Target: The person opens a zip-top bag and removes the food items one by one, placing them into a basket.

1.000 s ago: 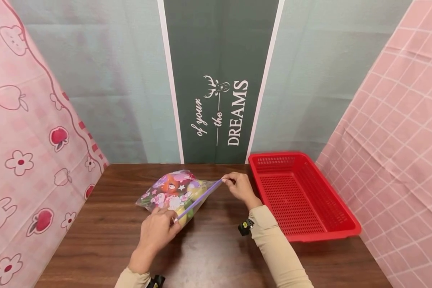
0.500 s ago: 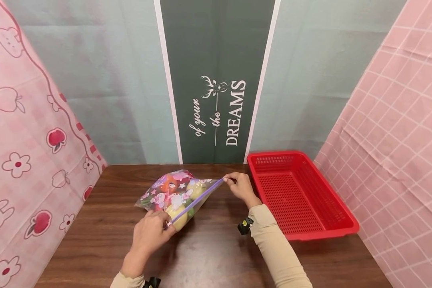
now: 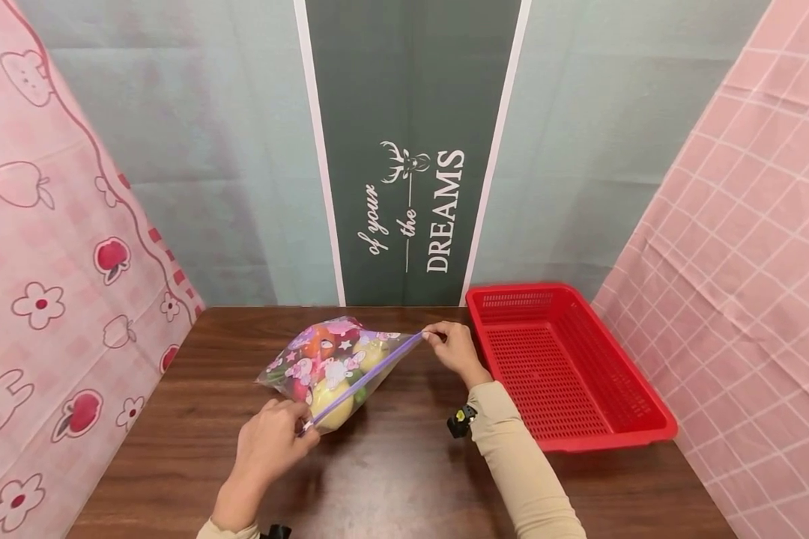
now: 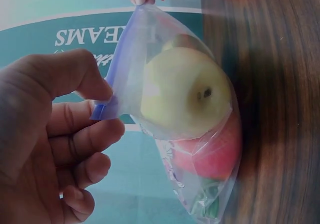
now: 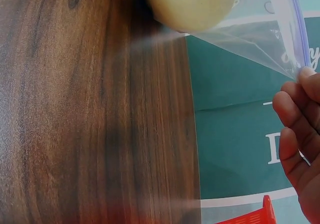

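Note:
A clear zip bag [image 3: 340, 368] printed with pink figures and stars lies on the table, its purple zip strip [image 3: 377, 368] stretched between both hands. Inside are several fruits, among them a pale yellow-green round fruit [image 4: 185, 92] and a red one [image 4: 210, 151]. My left hand [image 3: 270, 438] pinches the near end of the strip between thumb and forefinger, around the slider. At the far corner, my right hand [image 3: 455, 350] pinches the other end of the strip. In the right wrist view the yellowish fruit [image 5: 190, 4] shows its stem through the plastic.
A red plastic basket [image 3: 654, 415] with slotted sides stands on the right of the brown wooden table [image 3: 391, 486], close to the right hand and forearm. Printed cloths hang at the back and both sides.
My left hand has slid along the purple strip toward the near left end, exposing more of the strip and the yellowish fruit. The right hand stays almost still at its corner.

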Motion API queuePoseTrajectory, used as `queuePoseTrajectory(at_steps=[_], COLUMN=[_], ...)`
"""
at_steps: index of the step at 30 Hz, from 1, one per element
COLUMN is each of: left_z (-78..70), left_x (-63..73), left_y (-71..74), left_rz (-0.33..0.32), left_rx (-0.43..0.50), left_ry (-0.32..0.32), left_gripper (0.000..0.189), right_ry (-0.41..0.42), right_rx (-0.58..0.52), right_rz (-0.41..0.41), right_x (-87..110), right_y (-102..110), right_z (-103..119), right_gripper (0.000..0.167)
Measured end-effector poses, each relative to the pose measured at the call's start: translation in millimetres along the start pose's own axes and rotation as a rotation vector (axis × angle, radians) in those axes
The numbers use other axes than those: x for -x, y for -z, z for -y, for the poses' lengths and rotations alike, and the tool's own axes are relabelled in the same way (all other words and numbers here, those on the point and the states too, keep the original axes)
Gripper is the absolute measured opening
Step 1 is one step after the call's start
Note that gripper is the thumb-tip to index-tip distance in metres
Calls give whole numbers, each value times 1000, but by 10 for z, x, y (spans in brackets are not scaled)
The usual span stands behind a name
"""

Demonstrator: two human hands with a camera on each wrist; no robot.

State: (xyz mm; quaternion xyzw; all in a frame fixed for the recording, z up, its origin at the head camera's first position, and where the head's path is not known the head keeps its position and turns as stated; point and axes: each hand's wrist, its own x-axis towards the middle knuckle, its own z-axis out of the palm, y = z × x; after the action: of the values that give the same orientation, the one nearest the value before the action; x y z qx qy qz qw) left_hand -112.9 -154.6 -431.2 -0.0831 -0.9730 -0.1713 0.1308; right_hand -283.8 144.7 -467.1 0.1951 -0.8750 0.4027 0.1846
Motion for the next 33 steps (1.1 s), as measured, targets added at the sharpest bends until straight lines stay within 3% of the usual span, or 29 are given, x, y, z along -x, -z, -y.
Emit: queuePoseTrajectory(at_steps=[11, 20, 28, 33], left_z=[-25, 6, -62, -104], left_x=[5, 86, 61, 45], left_y=[45, -82, -121, -101], left_rz=[8, -4, -73, -82], left_rx=[7, 48, 86, 102], left_ry=[-6, -57, -84, -78], left_gripper=[16, 16, 20, 19], right_ry=[-25, -103, -147, -138], right_rx=[-25, -119, -235, -190], right_rz=[9, 96, 106, 88], right_x=[-23, 57, 97, 125], right_y=[10, 57, 37, 29], right_z=[-19, -22, -14, 7], right_gripper=[4, 4, 5, 4])
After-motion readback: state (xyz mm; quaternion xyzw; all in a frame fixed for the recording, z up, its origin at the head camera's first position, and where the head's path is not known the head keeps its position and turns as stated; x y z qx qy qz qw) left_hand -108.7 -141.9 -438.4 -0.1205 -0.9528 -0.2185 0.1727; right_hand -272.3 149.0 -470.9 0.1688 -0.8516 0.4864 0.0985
